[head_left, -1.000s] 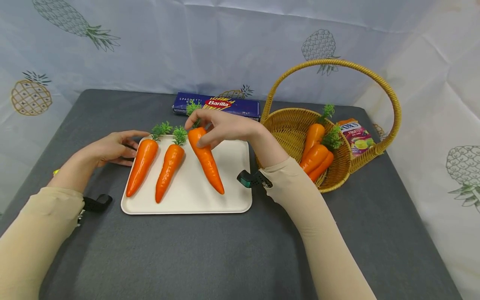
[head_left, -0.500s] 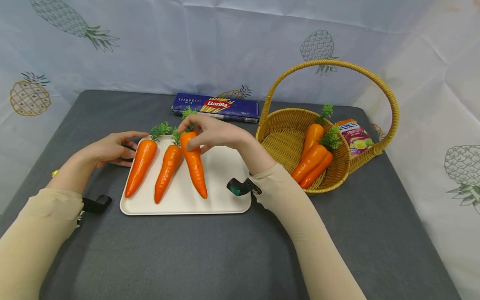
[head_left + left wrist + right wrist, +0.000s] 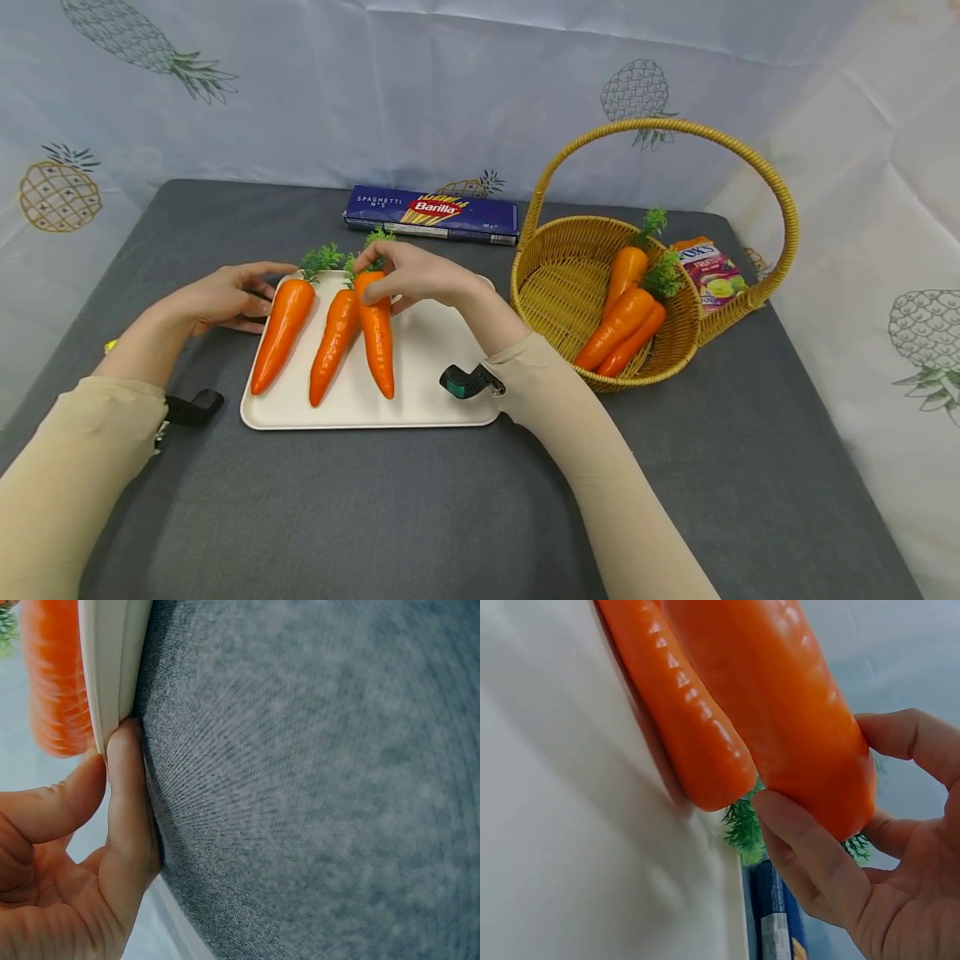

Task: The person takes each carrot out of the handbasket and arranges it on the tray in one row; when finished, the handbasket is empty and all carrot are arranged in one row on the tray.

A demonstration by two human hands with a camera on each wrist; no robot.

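Right wrist: held carrot (image 3: 784, 697), tip off-frame

Pale, creased cloth (image 3: 300, 100) printed with pineapples (image 3: 60, 196) hangs behind the dark grey worktop (image 3: 337, 508). The lighting is soft and diffuse.

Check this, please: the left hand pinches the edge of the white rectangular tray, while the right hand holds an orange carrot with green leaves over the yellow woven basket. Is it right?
Not quite: the head view shows the right hand holding the orange carrot with green leaves over the white rectangular tray, not over the yellow woven basket. The left hand does pinch the tray's edge.
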